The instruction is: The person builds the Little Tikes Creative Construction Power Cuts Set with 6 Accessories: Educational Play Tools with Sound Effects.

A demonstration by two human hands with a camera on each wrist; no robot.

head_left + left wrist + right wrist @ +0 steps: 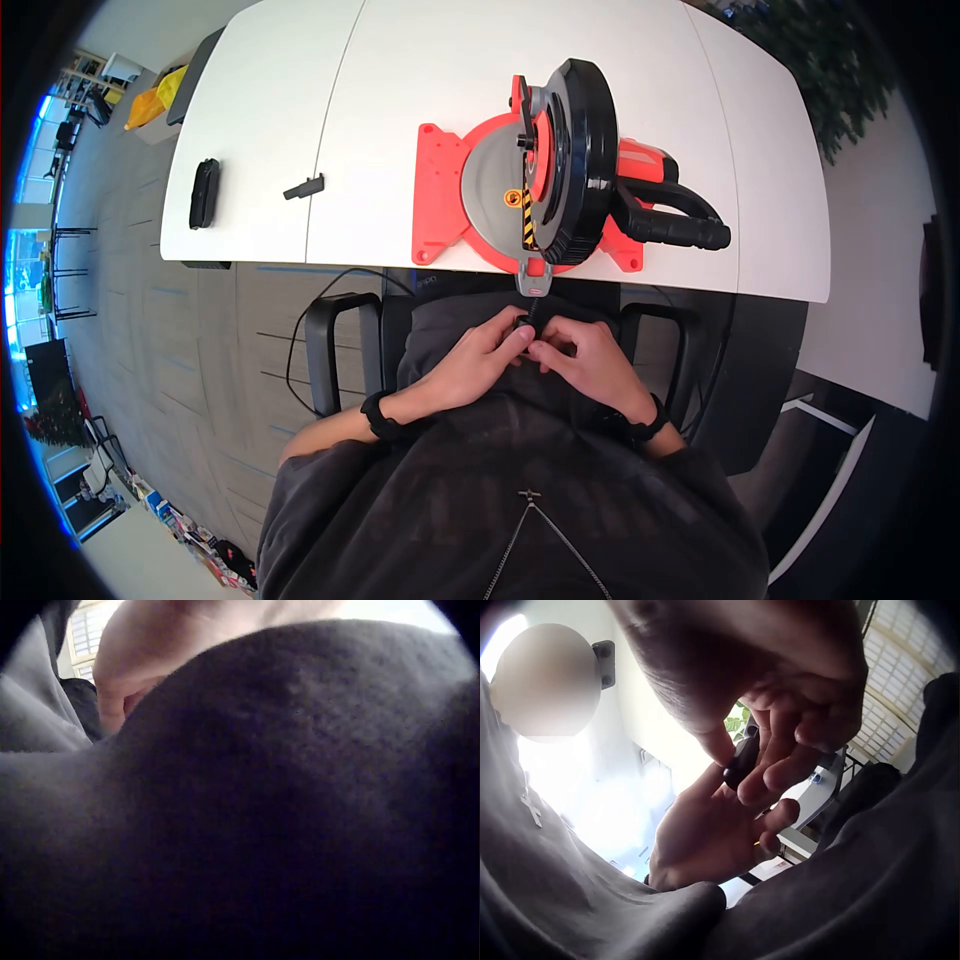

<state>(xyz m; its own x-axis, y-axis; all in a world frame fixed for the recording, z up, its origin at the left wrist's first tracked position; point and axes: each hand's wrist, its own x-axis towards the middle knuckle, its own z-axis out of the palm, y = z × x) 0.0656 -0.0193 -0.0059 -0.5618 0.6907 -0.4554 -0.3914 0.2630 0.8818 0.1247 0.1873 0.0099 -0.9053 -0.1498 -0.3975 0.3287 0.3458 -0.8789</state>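
Observation:
Low over the lap, the left hand [468, 364] and right hand [594, 368] meet at a small black object [524, 322]. Thumb and fingers of the left hand pinch it in the head view. From the right wrist view, the right hand [780, 690] grips the same dark object [742, 760] between thumb and curled fingers, with the left hand [709, 834] touching it from below. Fingers cover much of its shape. Dark cloth [300, 780] fills most of the left wrist view, hiding the fingertips there.
A red and black miter saw [584, 160] stands on the white table [380, 110], its front edge just beyond the hands. Farther left lie a small dark grey piece [304, 187] and a black case-like object [204, 194]. Chair armrests [344, 318] flank the lap.

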